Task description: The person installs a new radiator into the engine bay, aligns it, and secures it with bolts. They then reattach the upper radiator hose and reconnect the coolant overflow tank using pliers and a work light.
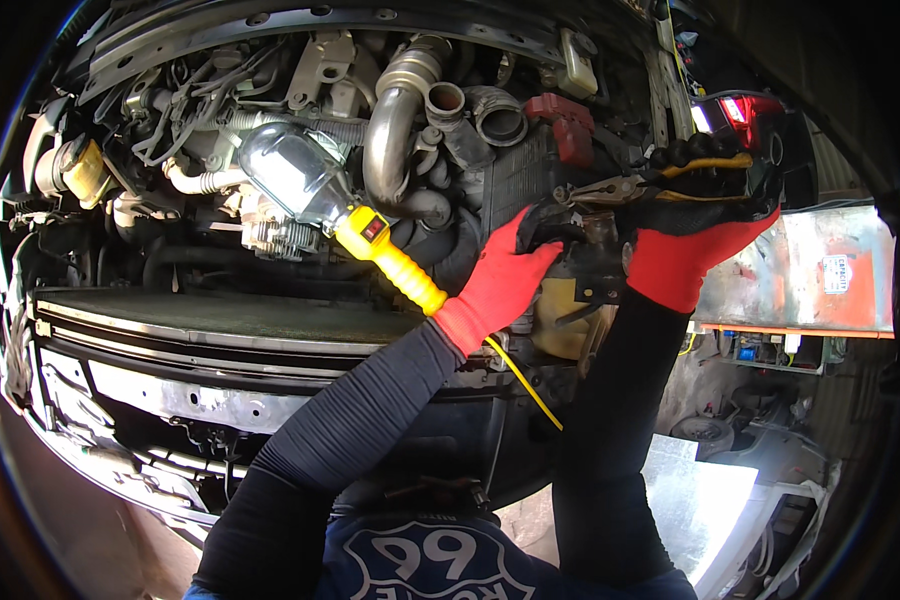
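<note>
My right hand [692, 245], in a red glove with dark fingers, is closed round the yellow-and-black handles of a pair of pliers [615, 189]. The pliers' metal jaws point left, just above my left hand [515, 262]. That hand wears a matching glove, its dark fingertips curled in beside the black battery-like box. Whatever they pinch is hidden in shadow. Along my left wrist lies a work light [395, 265] with a yellow grip and a clear bulb housing, pointing up and left across the engine. Its yellow cord [523, 380] trails below the wrist.
The open engine bay surrounds my hands, with a bent metal pipe [388, 145], open hose ends [501, 121] and a red cover [562, 122]. The radiator [230, 318] runs across the front. A stained metal-topped cart [795, 265] stands at the right.
</note>
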